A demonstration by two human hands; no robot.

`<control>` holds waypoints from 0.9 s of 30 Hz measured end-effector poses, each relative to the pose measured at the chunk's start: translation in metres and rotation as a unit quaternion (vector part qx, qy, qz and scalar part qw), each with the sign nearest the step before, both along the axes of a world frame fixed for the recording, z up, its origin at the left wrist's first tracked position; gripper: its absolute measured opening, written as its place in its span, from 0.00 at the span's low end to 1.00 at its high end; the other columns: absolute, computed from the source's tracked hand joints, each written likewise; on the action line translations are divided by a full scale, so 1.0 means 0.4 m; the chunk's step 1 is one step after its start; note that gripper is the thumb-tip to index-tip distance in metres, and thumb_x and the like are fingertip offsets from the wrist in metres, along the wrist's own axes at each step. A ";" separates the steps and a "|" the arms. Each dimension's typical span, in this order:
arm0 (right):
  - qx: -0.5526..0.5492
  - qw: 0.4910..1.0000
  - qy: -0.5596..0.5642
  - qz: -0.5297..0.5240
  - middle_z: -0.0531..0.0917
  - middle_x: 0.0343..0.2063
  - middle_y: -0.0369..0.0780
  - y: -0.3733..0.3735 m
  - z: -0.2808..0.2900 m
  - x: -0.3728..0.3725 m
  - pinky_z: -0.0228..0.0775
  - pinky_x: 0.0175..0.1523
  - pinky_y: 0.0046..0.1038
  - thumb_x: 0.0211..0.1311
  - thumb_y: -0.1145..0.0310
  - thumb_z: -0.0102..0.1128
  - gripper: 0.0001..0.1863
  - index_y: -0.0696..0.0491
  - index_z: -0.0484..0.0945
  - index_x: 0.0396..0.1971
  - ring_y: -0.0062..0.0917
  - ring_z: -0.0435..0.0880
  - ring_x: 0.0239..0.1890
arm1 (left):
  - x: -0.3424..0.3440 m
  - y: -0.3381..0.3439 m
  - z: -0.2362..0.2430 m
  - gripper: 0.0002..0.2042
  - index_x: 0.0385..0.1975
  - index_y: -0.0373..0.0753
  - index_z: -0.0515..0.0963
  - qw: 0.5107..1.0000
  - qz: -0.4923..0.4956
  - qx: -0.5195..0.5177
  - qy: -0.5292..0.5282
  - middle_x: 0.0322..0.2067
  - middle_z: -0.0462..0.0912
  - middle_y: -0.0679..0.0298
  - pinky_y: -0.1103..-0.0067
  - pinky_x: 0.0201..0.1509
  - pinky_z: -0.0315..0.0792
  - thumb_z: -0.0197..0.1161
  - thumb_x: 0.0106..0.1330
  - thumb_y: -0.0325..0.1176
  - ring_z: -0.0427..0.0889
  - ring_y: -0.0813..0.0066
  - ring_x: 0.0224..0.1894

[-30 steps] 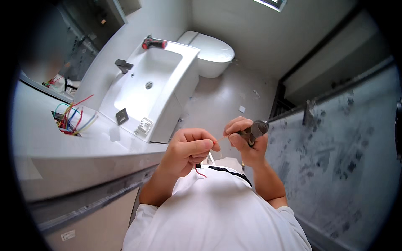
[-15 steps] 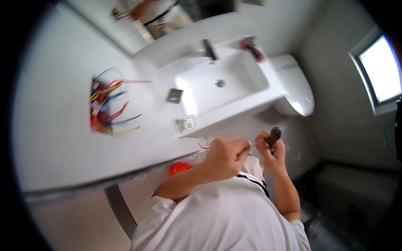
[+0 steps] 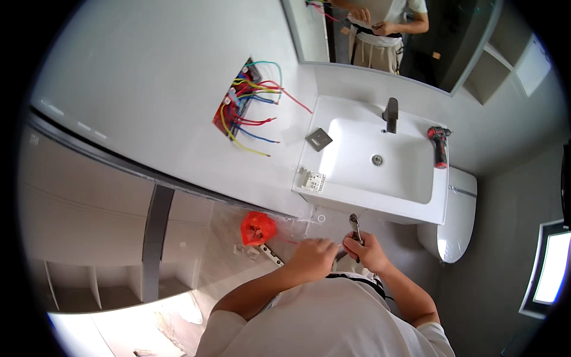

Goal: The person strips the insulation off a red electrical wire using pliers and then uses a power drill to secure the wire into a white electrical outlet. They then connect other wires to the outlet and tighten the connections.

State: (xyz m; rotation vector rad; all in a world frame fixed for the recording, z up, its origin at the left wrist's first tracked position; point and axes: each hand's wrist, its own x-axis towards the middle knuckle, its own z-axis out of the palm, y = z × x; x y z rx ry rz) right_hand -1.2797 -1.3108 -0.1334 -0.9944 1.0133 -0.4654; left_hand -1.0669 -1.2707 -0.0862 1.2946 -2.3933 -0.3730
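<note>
Labels first: small pale sticker (image 3: pixel 34 140) is sitting on the far-left panel (image 3: pixel 101 202), print too small to read; any marking on the red-and-black drill (image 3: pixel 440 147) is too small to make out too. Right hand (image 3: pixel 370 253) is gripping pliers (image 3: pixel 355 224), fingers wrapping the handles, dark grey metal head pointing away from the body and catching light. Left hand (image 3: pixel 315 257) is gripping a thin red wire (image 3: pixel 288 241), its tail poking out on the hand's left; fingers are blurring, so can't tell the exact pinch. Both hands are working just in front of the white shirt (image 3: pixel 324 315), near each other, short of the washbasin (image 3: pixel 380 206). Wall box (image 3: pixel 218 121) is spilling loose red, blue, yellow and green conductors (image 3: pixel 256 122). Grey square plate (image 3: pixel 319 140) is lying on the basin's left rim, white module (image 3: pixel 313 181) at its front-left corner, drill resting on the right rim, dark tap (image 3: pixel 391 116) standing at the back. Orange-red bag (image 3: pixel 250 229) is lying on the floor (image 3: pixel 223 256), left of the hands
</note>
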 end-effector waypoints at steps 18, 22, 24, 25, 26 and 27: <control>-0.506 0.837 -0.157 0.136 0.83 0.38 0.43 -0.372 0.129 0.121 0.76 0.41 0.31 0.39 0.88 0.57 0.24 0.57 0.78 0.43 0.39 0.84 0.39 | 0.065 -0.189 0.223 0.05 0.37 0.31 0.80 0.569 0.249 0.464 0.632 0.18 0.65 0.76 0.83 0.22 0.48 0.60 0.68 0.25 0.56 0.89 0.19; -0.428 0.864 -0.209 0.166 0.80 0.30 0.39 -0.448 0.133 0.108 0.70 0.34 0.27 0.52 0.86 0.59 0.13 0.56 0.77 0.38 0.26 0.80 0.32 | 0.026 -0.233 0.206 0.04 0.37 0.31 0.81 0.632 0.318 0.382 0.594 0.21 0.72 0.73 0.84 0.22 0.53 0.62 0.67 0.24 0.60 0.88 0.19; -0.296 0.914 -0.197 0.193 0.78 0.26 0.35 -0.469 0.129 0.096 0.66 0.33 0.24 0.61 0.82 0.60 0.06 0.55 0.77 0.36 0.19 0.75 0.28 | -0.007 -0.249 0.201 0.03 0.37 0.33 0.81 0.732 0.358 0.285 0.504 0.22 0.75 0.71 0.83 0.24 0.58 0.63 0.67 0.23 0.65 0.86 0.21; -0.219 0.935 -0.197 0.198 0.76 0.24 0.34 -0.480 0.131 0.097 0.65 0.33 0.23 0.64 0.79 0.61 0.03 0.55 0.77 0.35 0.17 0.73 0.28 | -0.028 -0.253 0.206 0.02 0.36 0.33 0.81 0.794 0.368 0.220 0.432 0.23 0.76 0.71 0.82 0.25 0.62 0.64 0.67 0.23 0.67 0.85 0.22; -0.141 0.949 -0.195 0.202 0.75 0.23 0.32 -0.493 0.136 0.104 0.64 0.33 0.22 0.67 0.76 0.61 0.02 0.55 0.76 0.33 0.15 0.71 0.27 | -0.042 -0.258 0.212 0.02 0.36 0.34 0.81 0.845 0.371 0.153 0.354 0.23 0.76 0.70 0.81 0.27 0.65 0.64 0.67 0.24 0.70 0.84 0.24; -0.058 0.958 -0.189 0.206 0.73 0.22 0.30 -0.501 0.139 0.109 0.62 0.33 0.21 0.69 0.74 0.61 0.05 0.55 0.76 0.32 0.13 0.69 0.27 | -0.047 -0.263 0.214 0.02 0.37 0.34 0.81 0.866 0.372 0.116 0.313 0.25 0.78 0.69 0.82 0.28 0.66 0.65 0.67 0.22 0.72 0.84 0.25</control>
